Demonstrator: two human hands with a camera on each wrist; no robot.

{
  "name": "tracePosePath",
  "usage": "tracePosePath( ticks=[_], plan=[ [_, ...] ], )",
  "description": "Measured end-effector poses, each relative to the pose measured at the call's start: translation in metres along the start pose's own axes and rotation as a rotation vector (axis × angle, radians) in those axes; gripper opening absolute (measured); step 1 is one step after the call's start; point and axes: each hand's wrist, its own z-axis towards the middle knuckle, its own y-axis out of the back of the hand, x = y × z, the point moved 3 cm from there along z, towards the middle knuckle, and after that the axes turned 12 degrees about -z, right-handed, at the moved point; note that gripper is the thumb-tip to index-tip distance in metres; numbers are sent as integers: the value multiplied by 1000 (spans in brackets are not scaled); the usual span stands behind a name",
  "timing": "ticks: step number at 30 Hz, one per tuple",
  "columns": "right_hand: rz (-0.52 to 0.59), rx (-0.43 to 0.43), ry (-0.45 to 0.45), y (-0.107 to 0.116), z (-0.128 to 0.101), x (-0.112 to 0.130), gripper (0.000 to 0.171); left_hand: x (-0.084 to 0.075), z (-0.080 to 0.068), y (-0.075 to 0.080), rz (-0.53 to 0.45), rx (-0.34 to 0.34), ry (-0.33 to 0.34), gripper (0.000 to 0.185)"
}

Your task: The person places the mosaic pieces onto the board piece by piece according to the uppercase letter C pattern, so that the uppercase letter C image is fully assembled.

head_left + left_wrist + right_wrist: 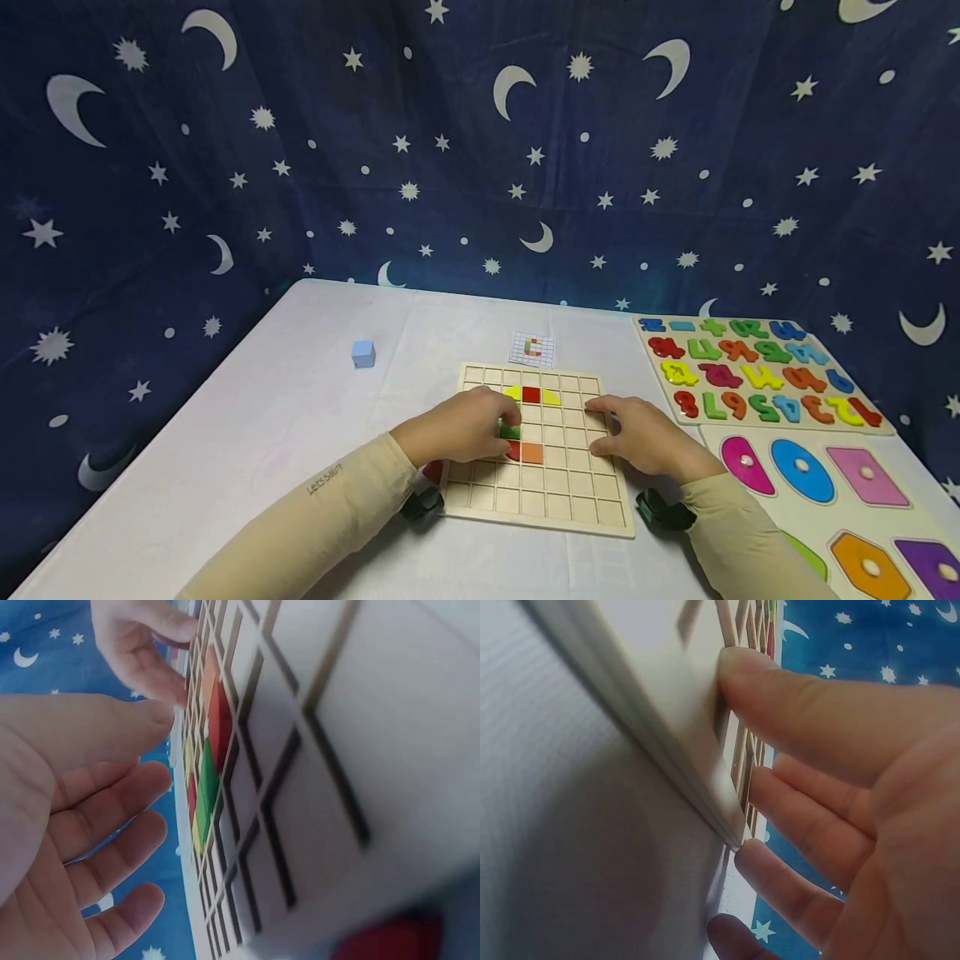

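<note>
I read the work as a coloured pattern being laid into the wooden grid board, and the green piece is the one in hand: it sits in a cell just under the fingertips of my left hand, whose fingers are nearly straight and relaxed over it, touching or hovering, I cannot tell which. Just beyond those fingertips lie a red square flanked by two yellow pieces; just nearer than the green one sit a red piece and an orange square. My right hand rests flat on the board's right part, fingers loose and spread, holding nothing, apparently steadying it. A small pattern card lies past the board's far edge, showing what looks like a C shape. Judging by that, I think the figure is mostly built, and only the left column may still need filling. A loose red piece waits under my left wrist, beside the board's edge.
</note>
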Motion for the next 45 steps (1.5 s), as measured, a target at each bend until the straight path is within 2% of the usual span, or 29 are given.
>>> tracePosePath(
  ticks=[12, 22, 31, 38, 45],
  plan=[
    [6, -5, 10, -1, 0, 0, 64, 23, -27, 17, -35, -75, -23, 24],
    [4, -10, 9, -1, -1, 0, 64, 41, -44, 22, -82, -95, 17, 25],
    [6, -12, 15, -2, -1, -1, 63, 49, -59, 26, -117, -92, 79, 34],
    [3, -15, 20, -1, -1, 0, 63, 55, -74, 25, -121, -82, 92, 39],
    [2, -13, 24, -1, -1, 0, 63, 61, -80, 21, -113, -51, 105, 43]
  ],
)
